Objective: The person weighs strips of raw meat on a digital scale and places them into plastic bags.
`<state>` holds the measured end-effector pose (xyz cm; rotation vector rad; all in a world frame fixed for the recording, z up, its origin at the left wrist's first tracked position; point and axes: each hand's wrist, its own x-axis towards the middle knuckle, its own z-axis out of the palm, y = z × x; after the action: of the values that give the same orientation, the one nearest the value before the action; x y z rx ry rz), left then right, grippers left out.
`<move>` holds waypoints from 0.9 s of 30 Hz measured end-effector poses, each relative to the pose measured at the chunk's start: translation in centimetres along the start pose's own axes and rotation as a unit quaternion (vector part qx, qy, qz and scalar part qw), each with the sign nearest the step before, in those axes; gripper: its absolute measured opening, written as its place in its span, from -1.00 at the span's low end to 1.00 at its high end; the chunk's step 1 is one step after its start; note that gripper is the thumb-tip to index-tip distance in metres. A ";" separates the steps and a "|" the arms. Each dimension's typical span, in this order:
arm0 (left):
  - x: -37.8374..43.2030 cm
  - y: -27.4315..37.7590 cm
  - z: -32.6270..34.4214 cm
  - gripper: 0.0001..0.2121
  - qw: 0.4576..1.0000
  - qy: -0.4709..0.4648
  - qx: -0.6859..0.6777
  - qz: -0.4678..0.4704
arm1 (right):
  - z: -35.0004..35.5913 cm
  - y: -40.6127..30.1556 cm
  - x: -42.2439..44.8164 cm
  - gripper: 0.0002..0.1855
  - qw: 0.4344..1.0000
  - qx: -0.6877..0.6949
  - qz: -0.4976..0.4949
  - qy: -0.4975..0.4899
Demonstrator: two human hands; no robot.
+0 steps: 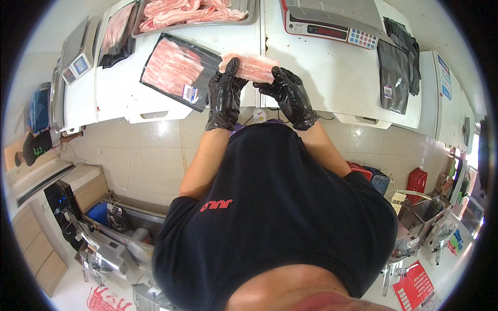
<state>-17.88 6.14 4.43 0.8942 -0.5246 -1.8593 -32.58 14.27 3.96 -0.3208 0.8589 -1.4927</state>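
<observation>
Between my two black-gloved hands is a strip of sliced raw meat, streaked with fat (253, 68). My left hand (226, 91) grips one end, thumb on top. The other end is held by my right hand (288, 91) between thumb and fingers. Just left of my left hand lies a black plastic pouch (200, 83) bearing a label, with overlapping meat slices (171, 66) on it. Whether those slices are inside the pouch cannot be told. Beyond it, a metal tray (190, 25) holds a heap of meat strips (194, 13).
A red and grey weighing scale (319, 30) stands at the back right. Black pouches (393, 74) lie near the right end of the white counter (330, 77). Another scale (78, 68) and a second meat pack (116, 33) are at left. A person (37, 145) is at the far left.
</observation>
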 end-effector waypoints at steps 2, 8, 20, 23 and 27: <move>-0.1 -0.1 -0.1 -0.68 1.000 0.003 0.005 0.000 | -0.2 0.4 0.3 -0.64 1.000 -0.014 -0.011 0.020; -0.6 0.0 -0.4 -0.68 1.000 -0.013 -0.015 -0.010 | -0.3 1.1 0.6 -0.68 0.999 0.007 -0.038 0.018; -0.8 -0.1 -0.2 -0.73 0.998 -0.001 0.052 0.021 | 0.0 0.7 1.0 -0.56 0.995 0.089 -0.005 -0.039; -0.9 0.0 -0.1 -0.75 0.997 -0.006 0.073 0.014 | -0.3 0.7 1.1 -0.52 0.986 0.143 0.039 -0.073; -1.0 0.2 -0.6 -0.77 0.994 -0.023 0.105 0.031 | 0.7 -0.2 0.7 -0.50 0.983 0.122 0.058 -0.121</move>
<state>-17.06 6.93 4.50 0.9635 -0.7800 -1.7935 -32.34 13.42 4.34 -0.2585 0.4879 -1.3990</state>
